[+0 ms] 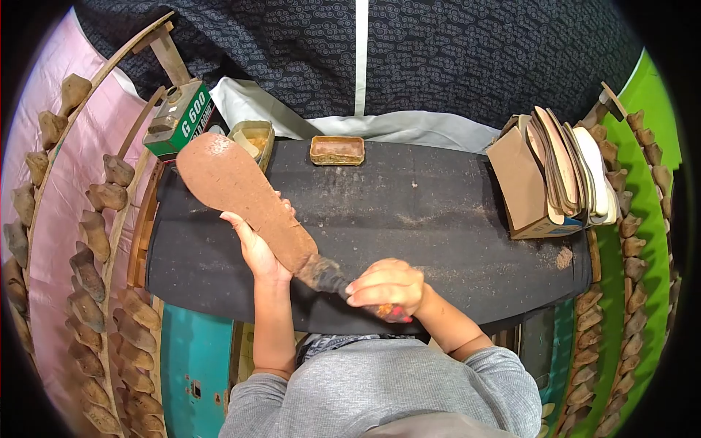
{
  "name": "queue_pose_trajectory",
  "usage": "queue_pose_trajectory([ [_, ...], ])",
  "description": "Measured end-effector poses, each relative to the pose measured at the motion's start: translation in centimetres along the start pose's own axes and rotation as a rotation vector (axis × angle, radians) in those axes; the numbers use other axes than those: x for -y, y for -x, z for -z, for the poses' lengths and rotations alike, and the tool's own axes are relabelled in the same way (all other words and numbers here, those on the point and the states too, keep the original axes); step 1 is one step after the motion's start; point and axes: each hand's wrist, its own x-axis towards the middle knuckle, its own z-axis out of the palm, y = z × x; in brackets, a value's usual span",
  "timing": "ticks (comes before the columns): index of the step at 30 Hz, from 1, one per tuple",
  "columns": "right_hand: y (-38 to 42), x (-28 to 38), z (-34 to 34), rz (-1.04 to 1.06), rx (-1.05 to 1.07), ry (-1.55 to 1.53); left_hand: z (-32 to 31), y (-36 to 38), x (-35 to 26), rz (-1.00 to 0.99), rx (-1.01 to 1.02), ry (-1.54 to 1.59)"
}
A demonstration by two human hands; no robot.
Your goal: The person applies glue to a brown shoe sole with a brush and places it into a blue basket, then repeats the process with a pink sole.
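The left hand (pixel 255 252) is gripping a brown shoe sole (pixel 244 201) from beneath, its grip closed on the lower part of the sole with the fingers wrapping round the far edge. The sole is being held tilted above the left part of the bench (pixel 438 219), its broad end pointing toward the far left corner and its narrow end pointing toward the near edge. The right hand (pixel 387 288) is clenching a brush (pixel 332 277), grip closed round the handle, of which a red and orange end is showing below the fingers. The dark bristle end of the brush is touching the narrow end of the sole.

The bench is covered with a black mat, which is carrying a dusting of brown grit along its middle. At the far edge, near the centre, a small rectangular tin (pixel 336 150) is lying flat. At the far left corner an open container (pixel 253 140) holding a yellowish substance is standing, and just beside it, further left, a green can (pixel 177 120) marked "G 600" is standing. At the right end of the bench a stack of soles (pixel 566 171) is leaning upright in a cardboard box (pixel 522 186). A small brown clump (pixel 564 257) is lying near the right near corner.

Racks of shoe lasts (pixel 91 233) are running down the left side and the right side (pixel 642 219) of the bench. The person's grey sleeves are showing at the near edge.
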Motion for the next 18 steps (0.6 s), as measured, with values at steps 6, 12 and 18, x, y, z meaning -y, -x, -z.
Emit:
queue_pose_trajectory([
  [6,0.5,0.1,1.5,-0.079,-0.146,0.180,1.2,0.3,0.6,0.117,0.109,0.078],
  [12,-0.3,0.0,0.0,-0.062,-0.116,0.180,-0.8,1.5,1.3,0.172,-0.004,0.030],
  [18,1.2,0.9,1.2,-0.253,-0.239,0.095,0.9,0.5,1.3,0.144,0.122,0.081],
])
